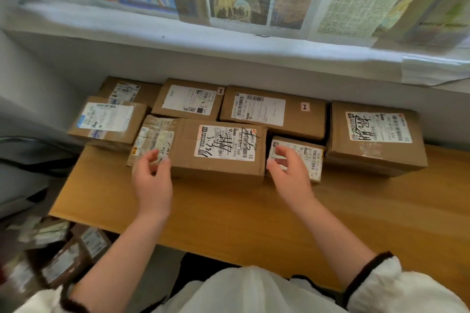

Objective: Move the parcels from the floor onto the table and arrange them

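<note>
Several brown cardboard parcels with white labels stand at the back of the wooden table [229, 213]. The front middle parcel [221, 147] bears black handwriting on its label. My left hand [152, 178] hovers at its left front corner, fingers loosely curled and holding nothing, in front of a tape-wrapped parcel [152, 132]. My right hand [288, 168] hovers at its right side, over a small parcel [314, 159], fingers relaxed. More parcels [63, 259] lie on the floor at the lower left, blurred.
A large parcel [376, 140] stands at the right, two flat ones [272, 112] [189, 99] at the back, and two stacked ones [106, 119] at the left. Behind them runs a grey wall under a newspaper-covered window [241, 0]. Bare wood stretches along the table's front.
</note>
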### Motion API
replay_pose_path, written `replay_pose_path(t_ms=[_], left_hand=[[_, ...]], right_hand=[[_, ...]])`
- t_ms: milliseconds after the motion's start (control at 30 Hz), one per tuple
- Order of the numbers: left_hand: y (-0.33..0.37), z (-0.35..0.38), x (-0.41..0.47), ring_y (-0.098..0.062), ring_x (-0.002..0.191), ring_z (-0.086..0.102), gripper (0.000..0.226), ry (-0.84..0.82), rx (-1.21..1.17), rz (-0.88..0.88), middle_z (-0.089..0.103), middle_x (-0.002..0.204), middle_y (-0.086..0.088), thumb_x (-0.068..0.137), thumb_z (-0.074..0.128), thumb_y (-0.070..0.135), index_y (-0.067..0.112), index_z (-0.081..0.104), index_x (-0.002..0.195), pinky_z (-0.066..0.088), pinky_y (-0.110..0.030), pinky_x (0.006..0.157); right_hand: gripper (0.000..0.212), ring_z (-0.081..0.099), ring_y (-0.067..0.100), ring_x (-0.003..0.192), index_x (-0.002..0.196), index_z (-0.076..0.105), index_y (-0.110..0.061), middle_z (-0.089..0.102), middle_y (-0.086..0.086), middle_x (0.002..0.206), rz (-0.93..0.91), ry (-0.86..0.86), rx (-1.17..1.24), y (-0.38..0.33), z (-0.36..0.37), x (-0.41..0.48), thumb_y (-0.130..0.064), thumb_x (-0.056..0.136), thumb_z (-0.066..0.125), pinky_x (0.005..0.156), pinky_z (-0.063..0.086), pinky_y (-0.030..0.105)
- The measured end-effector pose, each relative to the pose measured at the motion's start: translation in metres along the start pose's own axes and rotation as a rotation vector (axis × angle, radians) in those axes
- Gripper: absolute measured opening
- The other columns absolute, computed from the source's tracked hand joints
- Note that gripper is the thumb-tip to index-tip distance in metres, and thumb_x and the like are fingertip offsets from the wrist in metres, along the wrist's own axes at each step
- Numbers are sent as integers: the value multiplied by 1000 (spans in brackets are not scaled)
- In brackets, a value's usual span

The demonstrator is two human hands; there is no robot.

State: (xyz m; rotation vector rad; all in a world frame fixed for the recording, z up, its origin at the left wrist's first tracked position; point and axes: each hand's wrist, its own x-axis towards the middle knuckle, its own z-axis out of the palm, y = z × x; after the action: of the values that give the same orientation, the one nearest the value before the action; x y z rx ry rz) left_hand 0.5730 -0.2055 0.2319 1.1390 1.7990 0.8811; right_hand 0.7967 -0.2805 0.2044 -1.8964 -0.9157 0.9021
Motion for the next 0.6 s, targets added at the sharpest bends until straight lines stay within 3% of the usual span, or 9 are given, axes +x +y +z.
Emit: replay_pose_path(t_ms=[100, 167, 233, 400, 600], left_hand=[[6, 9, 36, -20, 123, 43, 49, -132, 258, 33, 43, 138, -3, 94, 52, 29, 18, 40, 140, 40, -35, 99], [7, 16, 48, -21, 119, 45, 48, -186, 348, 105, 48, 132, -7, 93, 53, 26, 14, 43, 138, 40, -37, 98], [4, 20, 54, -20, 114, 48, 45, -241, 382, 151, 51, 127, -8, 92, 55, 23, 11, 48, 134, 41, -36, 97], [-2, 17, 61, -21, 113, 51, 43, -337, 403, 232, 55, 125, -7, 90, 57, 16, 10, 51, 132, 46, -44, 97], [-2, 15, 64, -20, 116, 47, 47, -337, 430, 274, 50, 128, -7, 90, 59, 15, 10, 47, 135, 39, -35, 98]], right_hand=[[42, 50, 6, 100, 135, 46, -14, 51, -9, 113, 156, 17, 55, -14, 22, 11, -23, 94, 51, 81, 46, 21], [39, 49, 0, 87, 131, 49, -13, 52, -12, 100, 185, 74, 55, -15, 31, 9, -22, 94, 51, 67, 40, 12], [36, 50, 2, 86, 127, 53, -12, 54, -12, 97, 205, 123, 54, -14, 36, 5, -21, 93, 52, 62, 35, 10], [25, 55, 9, 95, 116, 60, -18, 62, -8, 103, 219, 187, 96, -16, 37, -2, -18, 92, 52, 65, 39, 13], [32, 55, 12, 100, 122, 58, -11, 61, -2, 111, 244, 254, 79, -18, 40, -3, -18, 92, 53, 79, 43, 24]])
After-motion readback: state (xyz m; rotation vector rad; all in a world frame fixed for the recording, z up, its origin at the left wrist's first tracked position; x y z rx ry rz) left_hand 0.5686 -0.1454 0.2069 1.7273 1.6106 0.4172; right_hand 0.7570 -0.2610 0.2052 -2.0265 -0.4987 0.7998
